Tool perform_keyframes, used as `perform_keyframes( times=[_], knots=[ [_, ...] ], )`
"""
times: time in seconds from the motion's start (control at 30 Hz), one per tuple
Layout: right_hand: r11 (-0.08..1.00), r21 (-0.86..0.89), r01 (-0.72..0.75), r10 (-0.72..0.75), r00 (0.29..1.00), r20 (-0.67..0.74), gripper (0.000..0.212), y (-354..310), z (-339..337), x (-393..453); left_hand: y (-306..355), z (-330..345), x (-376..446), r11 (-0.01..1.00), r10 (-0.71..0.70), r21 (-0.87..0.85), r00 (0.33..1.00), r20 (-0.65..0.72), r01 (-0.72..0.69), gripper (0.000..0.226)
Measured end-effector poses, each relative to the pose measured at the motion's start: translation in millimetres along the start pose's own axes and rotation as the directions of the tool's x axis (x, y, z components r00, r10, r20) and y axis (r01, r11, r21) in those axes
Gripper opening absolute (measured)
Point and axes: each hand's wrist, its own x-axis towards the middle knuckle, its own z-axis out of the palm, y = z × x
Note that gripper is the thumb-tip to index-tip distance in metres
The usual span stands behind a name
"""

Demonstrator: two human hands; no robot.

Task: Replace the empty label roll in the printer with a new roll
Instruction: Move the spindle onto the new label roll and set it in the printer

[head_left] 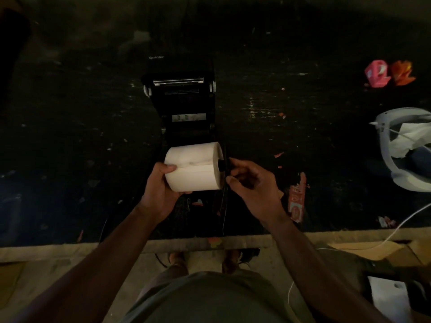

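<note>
A full white label roll (194, 166) lies on its side over the near end of the open black printer (180, 106), with a black spindle (221, 164) poking out of its right end. The left hand (161, 190) cups the roll from the left and below, thumb on top. The right hand (253, 183) pinches a thin black part at the spindle's end (too dark to name). The printer stands on a dark, scuffed table (291, 127); red wrappers (389, 74) and a white container (405, 148) lie well apart to the right.
</note>
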Motion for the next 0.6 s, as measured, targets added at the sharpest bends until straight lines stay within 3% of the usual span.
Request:
perform_keyframes(
  times=[0.17,0.33,0.47,0.6],
  knots=[
    [1.000,0.020,-0.008,0.007,1.000,0.008,0.044,3.0,-0.6,-1.2,-1.0,-2.3,-0.8,1.000,0.008,0.005,1.000,0.017,-0.008,0.081],
    [0.999,0.036,-0.035,0.035,0.999,0.012,0.044,6.1,-1.4,1.5,-1.8,-4.5,-1.3,1.000,0.013,0.006,1.000,0.010,-0.014,0.069],
    [0.993,0.073,-0.089,0.085,0.995,0.052,0.040,7.5,-0.4,1.4,-0.9,-2.3,-1.8,0.999,0.027,0.045,0.998,0.053,-0.029,0.101],
    [0.990,0.081,-0.113,0.110,0.993,0.037,0.042,9.6,0.0,-0.8,-4.1,0.2,-0.4,0.998,0.034,0.058,0.996,0.084,-0.039,0.097]
  ],
)
